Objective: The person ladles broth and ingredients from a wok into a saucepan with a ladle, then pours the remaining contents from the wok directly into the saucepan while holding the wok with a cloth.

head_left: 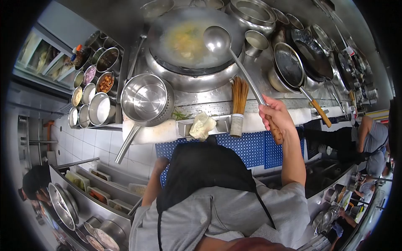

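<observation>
My right hand [274, 117] is wrapped round the wooden handle of a long steel ladle [217, 39]. Its round bowl hangs over the right side of a large wok [159, 46], where yellowish food [184, 37] cooks under steam. My left arm is lowered beside the black apron [201, 171]; at its end the left hand [161, 164] shows only as a small dark shape, with no fingers to make out. Below the wok lie a bamboo brush [239, 100] and a crumpled pale cloth or bag [202, 126]. A steel saucepan [146, 100] stands left of them.
Left of the stove, several steel containers [99, 108] hold ingredients. A strainer [289, 65] with a wooden handle rests on a pot at the right, near stacked woks [312, 54]. Blue perforated matting [238, 150] covers the floor. Another person [370, 134] stands at the far right.
</observation>
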`<action>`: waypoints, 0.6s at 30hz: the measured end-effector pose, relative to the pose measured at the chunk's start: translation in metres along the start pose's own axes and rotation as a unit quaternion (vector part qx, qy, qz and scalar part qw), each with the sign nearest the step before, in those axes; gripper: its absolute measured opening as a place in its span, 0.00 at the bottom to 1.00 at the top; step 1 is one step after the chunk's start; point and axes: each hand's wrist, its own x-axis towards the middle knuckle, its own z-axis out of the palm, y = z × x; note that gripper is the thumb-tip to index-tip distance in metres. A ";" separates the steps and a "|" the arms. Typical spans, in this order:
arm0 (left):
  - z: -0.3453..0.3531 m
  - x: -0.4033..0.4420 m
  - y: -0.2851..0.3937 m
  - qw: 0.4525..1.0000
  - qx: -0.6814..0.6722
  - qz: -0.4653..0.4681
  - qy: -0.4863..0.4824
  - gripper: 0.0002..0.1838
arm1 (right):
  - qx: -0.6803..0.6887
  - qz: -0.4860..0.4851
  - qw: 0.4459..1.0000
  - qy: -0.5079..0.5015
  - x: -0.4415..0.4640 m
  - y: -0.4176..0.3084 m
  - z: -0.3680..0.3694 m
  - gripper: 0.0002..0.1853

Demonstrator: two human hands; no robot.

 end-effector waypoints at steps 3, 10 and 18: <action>0.000 -0.002 -0.001 1.000 -0.020 0.012 0.015 0.04 | 0.029 0.024 0.999 0.001 0.003 0.001 -0.002 0.24; 0.001 -0.004 0.001 0.999 0.027 -0.017 -0.001 0.06 | 0.100 0.043 0.994 -0.030 0.002 0.001 -0.011 0.14; -0.006 -0.008 0.013 0.996 0.025 -0.080 -0.031 0.08 | 0.128 0.071 0.988 -0.051 0.002 -0.001 -0.006 0.10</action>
